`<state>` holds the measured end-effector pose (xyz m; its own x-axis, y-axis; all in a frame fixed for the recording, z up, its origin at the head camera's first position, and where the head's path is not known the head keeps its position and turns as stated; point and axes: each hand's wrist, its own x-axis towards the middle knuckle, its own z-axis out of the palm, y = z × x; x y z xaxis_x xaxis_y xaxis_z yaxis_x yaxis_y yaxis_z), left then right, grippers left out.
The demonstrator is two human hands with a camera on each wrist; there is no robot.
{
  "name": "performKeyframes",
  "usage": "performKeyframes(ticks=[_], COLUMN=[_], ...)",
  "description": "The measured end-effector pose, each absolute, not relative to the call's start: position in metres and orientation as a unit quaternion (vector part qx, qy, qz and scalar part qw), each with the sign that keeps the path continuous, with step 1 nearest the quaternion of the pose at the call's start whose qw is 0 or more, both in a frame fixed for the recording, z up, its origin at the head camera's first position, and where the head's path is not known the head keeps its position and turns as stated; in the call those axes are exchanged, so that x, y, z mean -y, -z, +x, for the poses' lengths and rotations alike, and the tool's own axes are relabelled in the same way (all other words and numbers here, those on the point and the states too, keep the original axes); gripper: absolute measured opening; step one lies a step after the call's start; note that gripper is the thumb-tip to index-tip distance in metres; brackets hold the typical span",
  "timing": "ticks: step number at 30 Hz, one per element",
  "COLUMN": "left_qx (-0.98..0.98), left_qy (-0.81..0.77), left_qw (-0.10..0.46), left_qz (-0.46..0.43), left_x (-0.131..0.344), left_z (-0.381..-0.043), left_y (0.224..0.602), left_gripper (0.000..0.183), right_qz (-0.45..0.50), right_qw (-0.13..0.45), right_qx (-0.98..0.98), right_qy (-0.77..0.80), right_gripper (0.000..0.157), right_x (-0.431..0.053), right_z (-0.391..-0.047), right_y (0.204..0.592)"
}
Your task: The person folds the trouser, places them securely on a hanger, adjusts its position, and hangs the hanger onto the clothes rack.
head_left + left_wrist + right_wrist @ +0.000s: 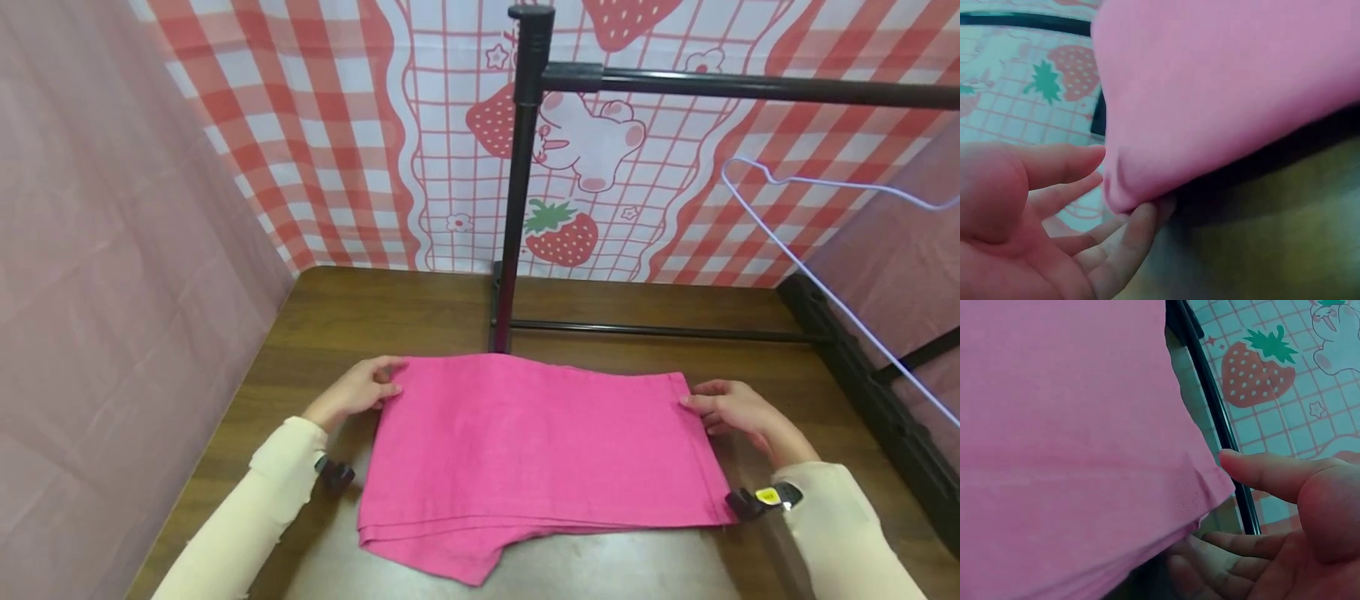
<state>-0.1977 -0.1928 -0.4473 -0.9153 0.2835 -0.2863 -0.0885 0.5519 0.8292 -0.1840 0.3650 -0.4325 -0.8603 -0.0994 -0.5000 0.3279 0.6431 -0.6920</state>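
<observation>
Bright pink folded fabric garment (540, 450) lies on the brown wood-grain tabletop (397, 308) in front of me. Left hand (360, 387) pinches its far left corner, right hand (742, 412) pinches the far right one, thumbs above, fingers under. I'd pull both evenly and catch every layer, else the fold skews; the under-layer tip (457, 560) pokes out near left, worth squaring up.

Obstacles: black metal rack upright (517, 192) stands right behind the far edge, can't tell if touching; any forward push would meet it. Right black wrist camera (757, 502) sits at the near right corner, could drag cloth. Pale lavender wire hanger (825, 287) is beyond my right hand, well apart from the garment
</observation>
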Motion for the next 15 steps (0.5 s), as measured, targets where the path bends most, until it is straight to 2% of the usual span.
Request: performKeyframes(ticks=[9, 15], left_qx=[-0.866, -0.891], left_qy=[-0.455, -0.431], left_qw=[0.204, 0.141], left_qz=[0.027, -0.008], left_x=[0.187, 0.186], left_z=[-0.229, -0.230], left_y=[0.450, 0.451], left_gripper=[0.043, 0.028], right_qz=[0.072, 0.054], right_qw=[0.268, 0.230], right_qx=[-0.869, -0.889], right_qy=[0.409, 0.392], right_gripper=[0.080, 0.069], right_x=[-0.363, -0.355], right_z=[-0.199, -0.205], right_y=[0.435, 0.438])
